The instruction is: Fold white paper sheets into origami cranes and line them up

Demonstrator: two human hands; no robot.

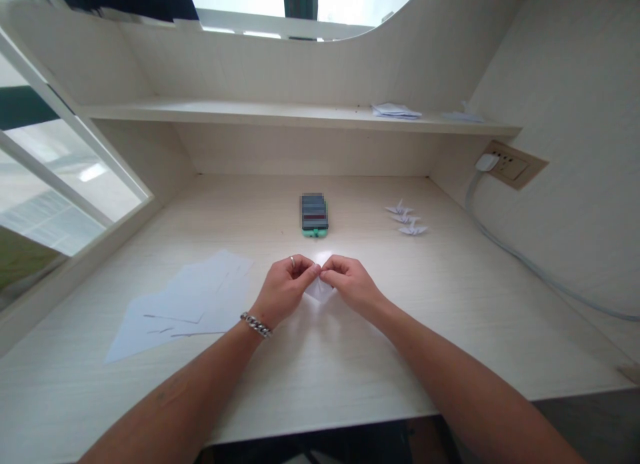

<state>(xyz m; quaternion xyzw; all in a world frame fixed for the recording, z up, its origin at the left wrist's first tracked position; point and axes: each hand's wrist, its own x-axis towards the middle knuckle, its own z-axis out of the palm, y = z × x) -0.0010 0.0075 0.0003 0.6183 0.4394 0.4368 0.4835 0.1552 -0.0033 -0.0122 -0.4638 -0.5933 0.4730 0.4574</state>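
A small folded piece of white paper [319, 291] is held just over the desk, in the middle of the view. My left hand [287, 284], with a ring on one finger and a chain bracelet at the wrist, pinches its upper left part between thumb and index finger. From the other side my right hand [353, 283] pinches the same paper, its fingertips nearly touching those of my left. The fingers hide the paper's upper edge. Several white paper sheets [200, 291] lie loosely overlapped left of my left hand. To the right, beyond my right hand, three folded paper cranes [406, 219] sit in a row.
A phone in a green case [315, 215] lies beyond my hands. Folded papers [397, 111] rest on the shelf [280, 117] above the desk. On the right wall a white plug [487, 162] sits in a socket [517, 165], its grey cable [540, 274] trailing down.
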